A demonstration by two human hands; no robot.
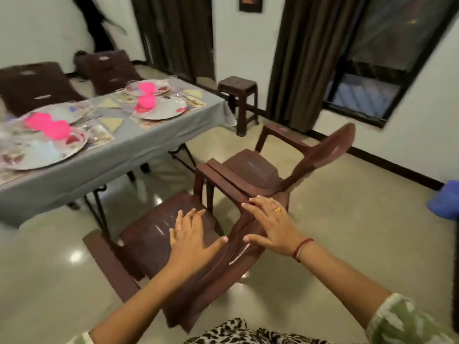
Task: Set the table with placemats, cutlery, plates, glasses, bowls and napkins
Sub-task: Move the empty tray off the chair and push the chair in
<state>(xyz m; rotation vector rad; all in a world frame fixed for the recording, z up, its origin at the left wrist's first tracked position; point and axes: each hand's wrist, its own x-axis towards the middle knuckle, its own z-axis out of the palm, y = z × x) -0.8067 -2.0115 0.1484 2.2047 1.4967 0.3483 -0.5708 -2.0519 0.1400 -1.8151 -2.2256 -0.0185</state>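
1. While reaching out over the near brown chair (149,240), spreading the left hand (191,235) flat with fingers straight and apart, gripping nothing; either hovering over or brushing the top of the backrest, contact not being clear through the blur.
2. Stretching the right hand (270,225) open as well, fingers straight and close together, thumb pointing toward the left thumb, holding nothing; lying where the near chair's backrest is meeting the armrest of the second brown chair (250,167).
3. Wearing a ring on each hand and a red thread band (301,249) round the right wrist.
4. Standing well apart from both hands, up and to the left: the table (188,115) under a grey cloth, already carrying the place settings.
5. Sitting on that cloth, far from either hand: round plates (165,109) with pink bowls (146,101) on them, pale triangular napkins (113,122) lying beside the plates, and patterned placemats (103,135) showing under the plate rims.
6. Blurring too heavily near the plates for telling glasses and cutlery apart.
7. Standing past the table's far end: a brown stool (238,95) in front of dark curtains (305,58), with two more chairs (32,83) drawn up along the table's far side.
8. Showing at the right edge, beyond the right forearm: a blue thing (444,199), cut off by the frame.
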